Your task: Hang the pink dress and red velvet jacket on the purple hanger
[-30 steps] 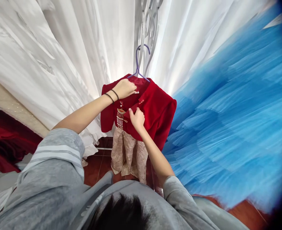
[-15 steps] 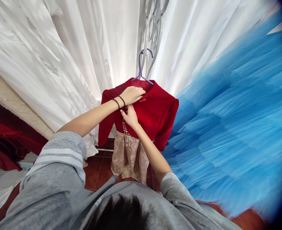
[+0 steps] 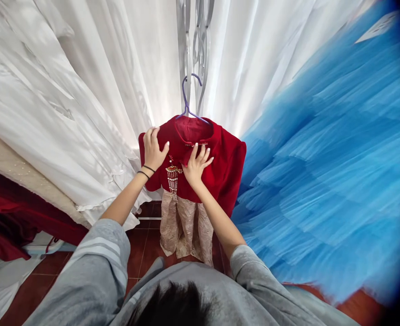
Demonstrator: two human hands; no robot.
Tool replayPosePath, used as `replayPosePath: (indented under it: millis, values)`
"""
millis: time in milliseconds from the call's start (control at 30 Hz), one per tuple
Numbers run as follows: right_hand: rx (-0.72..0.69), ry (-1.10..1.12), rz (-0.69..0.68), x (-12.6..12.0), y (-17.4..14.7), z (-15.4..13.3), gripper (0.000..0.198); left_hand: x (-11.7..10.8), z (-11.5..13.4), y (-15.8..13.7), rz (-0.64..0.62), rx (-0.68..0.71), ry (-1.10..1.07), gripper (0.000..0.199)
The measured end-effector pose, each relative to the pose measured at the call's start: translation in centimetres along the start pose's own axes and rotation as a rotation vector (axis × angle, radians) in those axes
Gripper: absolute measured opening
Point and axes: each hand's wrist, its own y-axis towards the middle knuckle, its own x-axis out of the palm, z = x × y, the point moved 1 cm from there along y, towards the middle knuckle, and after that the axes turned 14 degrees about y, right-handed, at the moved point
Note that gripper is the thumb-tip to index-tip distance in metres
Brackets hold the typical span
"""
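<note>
A dark red velvet jacket (image 3: pixel 227 167) hangs on a purple hanger (image 3: pixel 186 106), with a pale gold skirt (image 3: pixel 186 222) below it. My left hand (image 3: pixel 155 149) rests on the jacket's left shoulder, fingers spread. On the front, my right hand (image 3: pixel 195 167) lies with its fingers apart just under the neckline. Between the two hands a beaded tassel ornament (image 3: pixel 172 176) dangles from the jacket. A small fastening (image 3: pixel 196 144) shows at the neck, partly covered by my right fingertips.
White drapery (image 3: pixel 94 90) hangs behind and to the left. A big blue tulle dress (image 3: pixel 322 172) fills the right side. The hanger hooks onto a white scrollwork metal frame (image 3: pixel 200 50). Dark red fabric (image 3: pixel 12 226) lies at the left, above the brown tiled floor (image 3: pixel 138 253).
My left hand has gone from the neckline to the left shoulder and spread its fingers. My right hand has moved slightly right and opened. The tassel ornament is now fully uncovered.
</note>
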Motion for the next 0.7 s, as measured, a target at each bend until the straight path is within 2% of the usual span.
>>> replayPosePath:
  millis: [67,167,233,300,367,467,533,633,700]
  values:
    - [0.002,-0.062,0.036,-1.9,0.2,1.0,0.078,1.2,0.3,-2.2,-0.015,-0.124,0.013,0.079]
    - [0.023,-0.184,0.126,-5.6,0.5,2.4,0.074,2.9,1.6,-4.5,-0.073,-0.227,0.005,0.099]
    - [0.049,-0.26,0.234,-8.4,1.2,3.5,0.077,3.5,2.3,-4.9,-0.075,-0.292,-0.021,0.1]
    - [0.042,-0.298,0.338,-11.2,2.4,4.9,0.082,3.3,2.0,-4.7,-0.034,-0.339,-0.028,0.089]
    - [-0.02,-0.259,0.391,-13.9,4.4,6.4,0.078,2.3,0.6,-3.9,0.014,-0.348,-0.014,0.074]
    - [-0.102,-0.077,0.418,-17.6,8.5,8.6,0.049,0.0,-3.3,-1.9,0.014,-0.305,0.008,0.055]
    - [-0.079,0.039,0.477,-19.3,11.6,9.7,0.034,-1.8,-6.2,0.2,0.03,-0.311,0.053,0.044]
    - [0.03,0.14,0.536,-19.3,15.3,10.7,0.024,-3.2,-9.2,3.9,0.09,-0.347,0.082,0.036]
    - [0.175,0.241,0.425,-17.5,16.1,11.1,0.021,-3.1,-9.9,5.8,0.064,-0.308,0.017,0.038]
